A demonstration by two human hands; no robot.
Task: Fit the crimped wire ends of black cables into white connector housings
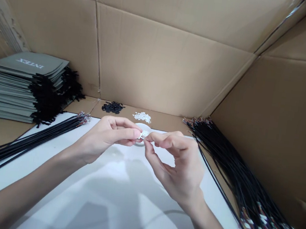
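Observation:
My left hand (105,134) pinches a small white plastic connector (140,136) between thumb and fingertips, over the middle of the white table. Thin wire ends (143,137) stick out of the connector's right side. My right hand (182,159) has its thumb and index fingertips closed at those wires, with the other fingers curled. How deep the wires sit in the connector is too small to tell. Just behind the fingertips is a round white dish (141,125) with small white pieces in it, partly hidden by my hands.
Black cables (40,135) lie bundled at the left, and a larger black cable bundle (227,165) runs along the right. Small black pieces (113,107) and white connector pieces (142,117) sit in piles at the back. A grey stack marked INTEX (13,85) stands left. Cardboard walls (171,64) surround the table.

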